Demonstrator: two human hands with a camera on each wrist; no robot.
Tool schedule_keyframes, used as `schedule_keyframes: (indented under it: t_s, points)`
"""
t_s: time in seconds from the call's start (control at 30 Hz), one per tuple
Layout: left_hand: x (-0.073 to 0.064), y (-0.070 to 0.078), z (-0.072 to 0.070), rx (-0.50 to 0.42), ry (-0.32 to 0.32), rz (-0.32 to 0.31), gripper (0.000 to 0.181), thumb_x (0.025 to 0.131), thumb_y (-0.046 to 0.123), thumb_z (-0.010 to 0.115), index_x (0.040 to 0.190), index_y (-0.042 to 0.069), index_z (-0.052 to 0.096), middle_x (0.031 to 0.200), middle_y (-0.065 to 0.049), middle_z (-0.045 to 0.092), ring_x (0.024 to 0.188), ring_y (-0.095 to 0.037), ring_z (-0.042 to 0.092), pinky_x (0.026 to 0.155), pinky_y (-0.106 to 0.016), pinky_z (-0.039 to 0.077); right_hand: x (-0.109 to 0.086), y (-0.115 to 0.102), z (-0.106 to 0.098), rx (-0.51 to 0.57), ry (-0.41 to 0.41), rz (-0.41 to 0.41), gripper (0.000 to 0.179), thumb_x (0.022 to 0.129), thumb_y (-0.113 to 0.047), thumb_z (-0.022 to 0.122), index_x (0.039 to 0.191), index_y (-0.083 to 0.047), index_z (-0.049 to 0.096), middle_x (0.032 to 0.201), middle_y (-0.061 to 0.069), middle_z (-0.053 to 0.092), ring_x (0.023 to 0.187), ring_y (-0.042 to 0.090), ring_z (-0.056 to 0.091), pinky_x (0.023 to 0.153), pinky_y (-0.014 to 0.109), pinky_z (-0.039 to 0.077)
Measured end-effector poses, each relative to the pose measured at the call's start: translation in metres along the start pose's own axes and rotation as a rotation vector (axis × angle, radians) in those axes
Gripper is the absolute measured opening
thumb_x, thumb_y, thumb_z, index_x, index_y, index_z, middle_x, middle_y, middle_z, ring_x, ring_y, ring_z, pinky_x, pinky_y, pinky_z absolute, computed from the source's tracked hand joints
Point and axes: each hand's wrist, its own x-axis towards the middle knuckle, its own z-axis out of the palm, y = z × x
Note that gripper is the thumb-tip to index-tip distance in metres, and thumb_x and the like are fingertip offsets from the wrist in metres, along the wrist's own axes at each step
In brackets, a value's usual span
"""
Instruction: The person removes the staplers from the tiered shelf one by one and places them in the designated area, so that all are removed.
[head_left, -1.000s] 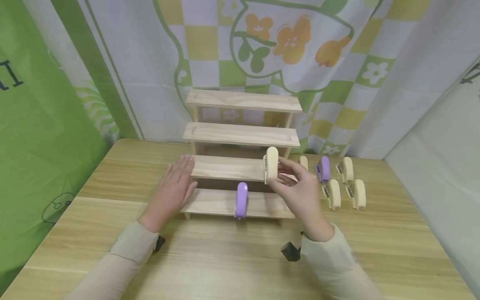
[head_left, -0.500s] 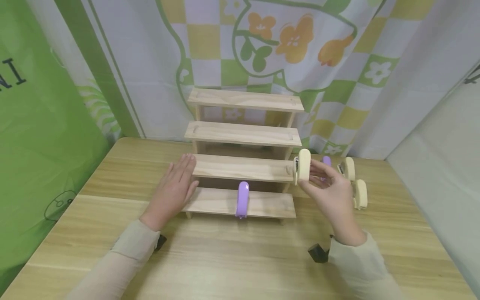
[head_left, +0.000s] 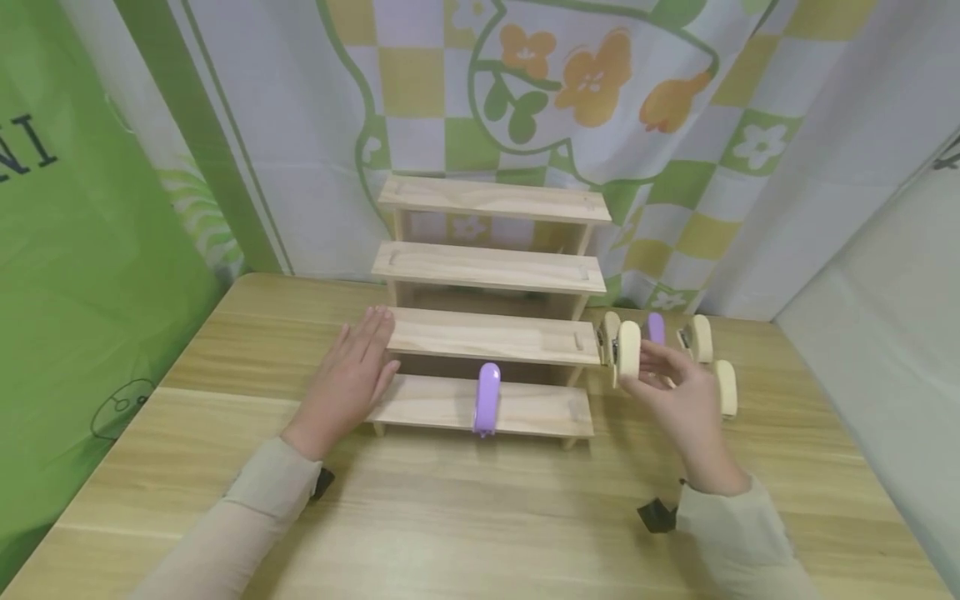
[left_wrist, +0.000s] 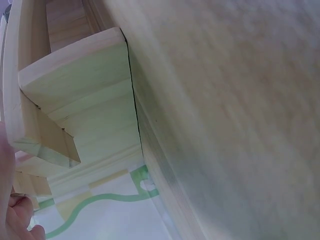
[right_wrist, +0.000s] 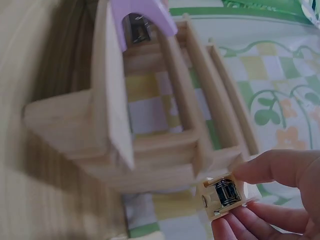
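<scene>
My right hand (head_left: 678, 408) pinches a cream stapler (head_left: 628, 354) between thumb and fingers, just off the right end of the stepped wooden rack (head_left: 480, 335). In the right wrist view the stapler (right_wrist: 220, 197) shows its end with the dark metal inside. My left hand (head_left: 341, 379) lies with straight fingers against the rack's left end, at the second step from the bottom. On the lowest step stands a purple stapler (head_left: 487, 398), its front slightly past the edge. The left wrist view shows the rack's side and underside (left_wrist: 95, 105), with part of a hand at the left edge.
Behind the held stapler stands another cream stapler (head_left: 609, 329). Further right on the table (head_left: 480, 517) are a purple stapler (head_left: 656, 327) and cream staplers (head_left: 701, 337), partly hidden by my right hand. A patterned curtain (head_left: 420, 83) hangs behind the rack.
My right hand has carried the cream stapler from in front of the rack's second step to the right and slightly down, beyond the rack's end. The left hand stays in place.
</scene>
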Motion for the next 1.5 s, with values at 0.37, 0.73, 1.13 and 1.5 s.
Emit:
schedule_keyframes:
  t_s: [0.37,0.73,1.13,1.5]
  points:
    - [0.001,0.001,0.0,0.007,0.01,0.007,0.067,0.104,0.026,0.054,0.155,-0.008,0.026,0.161,-0.026,0.028,0.149,-0.04,0.028,0.121,-0.06,0.025,0.004,0.028,-0.001,-0.148,-0.15,0.075,0.067,0.089,-0.018,0.077,0.145,0.004,0.048,0.134,0.028,0.061,0.123,0.044,0.058,0.105,0.061,0.046]
    - [0.0,0.001,-0.001,-0.001,0.017,0.008,0.066,0.105,0.028,0.049,0.155,-0.008,0.026,0.161,-0.026,0.028,0.15,-0.039,0.027,0.121,-0.06,0.025,0.006,0.047,0.005,-0.234,-0.178,0.06,0.061,0.087,-0.012,0.077,0.141,0.005,0.053,0.128,0.029,0.064,0.112,0.044,0.065,0.096,0.058,0.054]
    - [-0.001,0.001,0.001,0.001,0.029,0.018,0.066,0.106,0.029,0.046,0.155,-0.008,0.026,0.161,-0.027,0.028,0.15,-0.04,0.027,0.121,-0.061,0.025,0.004,0.054,0.009,-0.216,-0.197,0.096,0.064,0.085,-0.005,0.076,0.141,0.009,0.05,0.128,0.032,0.062,0.113,0.045,0.064,0.097,0.054,0.055]
    - [-0.001,0.001,0.001,-0.003,0.019,0.008,0.066,0.106,0.03,0.045,0.156,-0.007,0.025,0.162,-0.025,0.027,0.151,-0.039,0.026,0.124,-0.056,0.018,0.006,0.059,0.008,-0.264,-0.207,0.066,0.063,0.084,-0.005,0.077,0.138,0.013,0.05,0.125,0.033,0.063,0.11,0.047,0.065,0.096,0.056,0.055]
